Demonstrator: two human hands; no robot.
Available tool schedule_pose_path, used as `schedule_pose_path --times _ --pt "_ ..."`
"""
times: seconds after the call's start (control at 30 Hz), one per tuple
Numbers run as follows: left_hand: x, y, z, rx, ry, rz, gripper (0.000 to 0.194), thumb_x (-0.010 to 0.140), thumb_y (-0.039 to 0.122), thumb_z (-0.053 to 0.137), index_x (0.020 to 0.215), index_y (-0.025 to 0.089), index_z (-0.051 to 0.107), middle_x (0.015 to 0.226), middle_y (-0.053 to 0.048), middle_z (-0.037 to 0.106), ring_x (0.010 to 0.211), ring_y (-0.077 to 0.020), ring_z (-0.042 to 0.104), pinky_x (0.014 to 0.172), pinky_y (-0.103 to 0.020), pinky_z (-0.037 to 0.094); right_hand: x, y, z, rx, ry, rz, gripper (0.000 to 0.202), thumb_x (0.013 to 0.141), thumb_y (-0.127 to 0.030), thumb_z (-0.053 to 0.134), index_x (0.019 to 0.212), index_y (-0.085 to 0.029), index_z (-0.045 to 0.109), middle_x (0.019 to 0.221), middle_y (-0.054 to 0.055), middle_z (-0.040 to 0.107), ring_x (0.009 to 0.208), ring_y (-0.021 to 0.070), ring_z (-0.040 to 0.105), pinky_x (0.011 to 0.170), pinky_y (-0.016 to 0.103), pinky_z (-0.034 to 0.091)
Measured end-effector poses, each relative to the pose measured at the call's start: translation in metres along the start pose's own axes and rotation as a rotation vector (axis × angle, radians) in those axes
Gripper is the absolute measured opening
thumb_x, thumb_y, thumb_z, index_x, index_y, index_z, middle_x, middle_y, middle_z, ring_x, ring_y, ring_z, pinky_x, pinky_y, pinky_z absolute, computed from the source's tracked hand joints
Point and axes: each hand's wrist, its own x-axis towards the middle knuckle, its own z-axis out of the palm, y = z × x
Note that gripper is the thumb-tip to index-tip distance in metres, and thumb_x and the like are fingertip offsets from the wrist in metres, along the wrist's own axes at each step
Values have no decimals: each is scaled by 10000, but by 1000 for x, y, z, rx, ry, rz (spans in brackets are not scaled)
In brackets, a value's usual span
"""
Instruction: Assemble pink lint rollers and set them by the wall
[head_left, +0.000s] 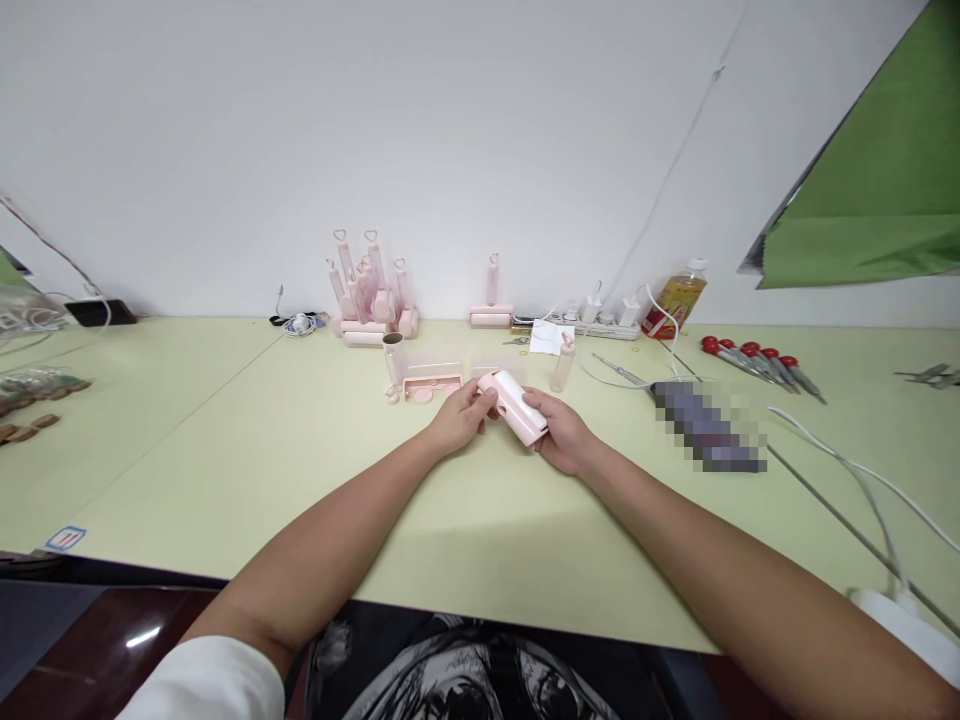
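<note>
A pink lint roller head (517,408) with a white sticky roll is held just above the table, tilted down to the right. My left hand (463,416) grips its upper left end with thumb and fingers. At the lower right end, my right hand (561,428) is wrapped round it, thumb on the white roll. Behind my left hand lie an open pink case (433,385) and an upright cardboard-cored roll (394,358). To the right of the roller head stands a clear pink handle (563,365) with a loop on top.
Several pink lint rollers (367,300) stand clustered by the wall, one more roller (492,295) to their right. A power strip (607,328), a drink bottle (677,300), red-handled screwdrivers (757,362) and a blurred-out dark item (701,425) lie to the right. White cables (847,460) cross the right side.
</note>
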Motion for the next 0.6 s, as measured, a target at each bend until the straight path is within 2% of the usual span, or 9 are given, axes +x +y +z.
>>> schedule_pose_path --times 0.1,0.2,0.27,0.37,0.43,0.5,0.53,0.6 --pt "-2 4 1 -44 -20 20 607 807 644 525 1188 172 552 860 -43 613 673 -134 558 523 -218 429 -2 -2 3 -2 -39 69 300 839 -401 450 904 -154 609 637 38 641 376 111 423 289 216 254" --pt "-4 5 5 -178 -45 -24 608 775 655 559 1135 166 543 875 -44 598 752 -162 576 565 -233 455 -6 2 7 -203 -52 36 334 833 -461 446 806 -166 600 569 25 614 331 104 379 289 223 208" --pt "-4 6 8 -282 -25 -72 581 753 609 616 1119 169 519 827 -19 589 714 -151 575 595 -248 466 -8 6 8 -441 2 -97 322 818 -465 491 700 -179 580 534 2 577 364 105 400 337 228 261" --pt "-2 8 10 -285 109 -159 485 728 475 681 1081 189 510 735 23 569 616 -123 540 569 -236 434 -7 6 3 -774 186 -385 279 787 -397 548 603 -187 556 550 -11 539 498 128 471 488 254 378" --pt "-1 10 8 -197 170 -219 383 734 410 662 1026 198 534 710 29 566 587 -119 519 540 -228 403 -3 0 -6 -869 387 -578 201 772 -341 546 651 -189 598 663 10 564 624 160 520 605 291 432" --pt "0 11 5 -76 155 -250 301 742 384 636 969 199 567 728 19 582 606 -129 524 544 -233 396 2 -7 -16 -904 596 -744 159 742 -309 558 749 -185 656 895 66 577 806 206 552 742 353 466" --pt "-1 12 4 -5 129 -247 276 747 387 625 946 201 581 752 11 598 635 -139 539 558 -238 402 5 -10 -21 -916 673 -778 188 733 -300 563 815 -184 686 1039 101 554 947 244 540 808 388 465" --pt "-2 12 3 154 82 -210 255 759 407 609 916 206 604 816 -5 629 715 -163 571 601 -250 418 10 -12 -29 -971 717 -763 260 726 -287 567 914 -197 721 1303 130 435 1166 308 443 928 461 419"
